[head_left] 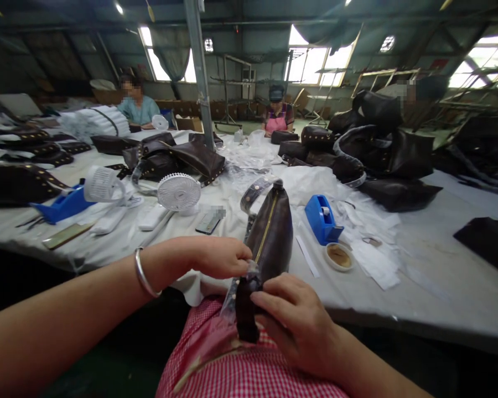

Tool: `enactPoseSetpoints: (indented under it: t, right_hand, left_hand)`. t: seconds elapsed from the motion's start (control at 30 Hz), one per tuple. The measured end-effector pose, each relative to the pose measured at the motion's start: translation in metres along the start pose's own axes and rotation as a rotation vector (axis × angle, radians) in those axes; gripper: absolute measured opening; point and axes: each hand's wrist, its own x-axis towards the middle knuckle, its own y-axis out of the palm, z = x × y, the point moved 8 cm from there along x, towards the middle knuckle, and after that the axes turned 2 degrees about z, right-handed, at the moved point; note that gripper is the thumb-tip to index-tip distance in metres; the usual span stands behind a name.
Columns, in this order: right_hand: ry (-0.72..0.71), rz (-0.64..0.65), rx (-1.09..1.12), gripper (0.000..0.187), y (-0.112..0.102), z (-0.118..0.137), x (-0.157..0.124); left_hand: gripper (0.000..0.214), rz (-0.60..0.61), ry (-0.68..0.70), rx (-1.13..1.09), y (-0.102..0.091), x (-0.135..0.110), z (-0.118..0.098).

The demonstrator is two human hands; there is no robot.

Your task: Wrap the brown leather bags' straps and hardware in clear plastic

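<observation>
A dark brown leather bag [280,232] with a gold zipper lies lengthwise on the table's front edge, its near end toward me. My left hand [222,257] is closed, pinching the clear plastic wrap [253,269] around the strap at that end. Beside it, the curled fingers of my right hand [296,307] grip the dark strap end [247,312], which hangs down over my checked apron. Studs show through plastic on the strap's far loop [253,193], left of the bag. My fingers partly hide the near end.
Right of the bag stand a blue tape dispenser [321,218] and a round tape roll [339,257]. A phone [209,220], a white fan [178,192] and another blue dispenser [66,204] lie leftward. Bags [382,149] are piled behind. Two people sit across the table.
</observation>
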Motion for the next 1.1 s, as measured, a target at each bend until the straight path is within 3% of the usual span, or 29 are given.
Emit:
enactPoseSetpoints:
  t: [0.1, 0.2, 0.3, 0.43, 0.57, 0.8, 0.97, 1.1]
  right_hand:
    - [-0.048, 0.120, -0.148, 0.031, 0.014, 0.006, -0.002]
    - [-0.020, 0.120, -0.185, 0.026, 0.017, -0.001, -0.006]
    - [0.023, 0.034, -0.069, 0.017, 0.008, -0.008, -0.007]
    - [0.121, -0.145, -0.056, 0.012, -0.007, -0.017, 0.002]
    - [0.150, -0.106, -0.225, 0.011, 0.000, -0.020, 0.017]
    - [0.047, 0.026, -0.449, 0.025, 0.014, -0.019, 0.018]
    - [0.210, 0.023, -0.146, 0.021, 0.006, -0.033, 0.013]
    - [0.465, 0.028, 0.151, 0.018, 0.007, -0.056, 0.004]
  left_hand:
    - [0.031, 0.052, -0.047, -0.220, 0.012, 0.005, 0.013]
    - [0.043, 0.073, -0.086, -0.634, 0.028, 0.008, 0.022]
    - [0.050, 0.076, -0.131, -0.931, 0.042, 0.010, 0.026]
    - [0.051, 0.075, -0.144, -1.062, 0.050, 0.014, 0.030]
    - [0.047, 0.039, -0.162, -1.032, 0.047, 0.017, 0.034]
    - [0.040, -0.022, -0.153, -0.849, 0.039, 0.012, 0.030]
    - [0.033, -0.199, 0.041, -0.310, 0.020, 0.008, 0.016]
    - [0.026, -0.235, 0.168, -0.140, 0.026, 0.004, 0.004]
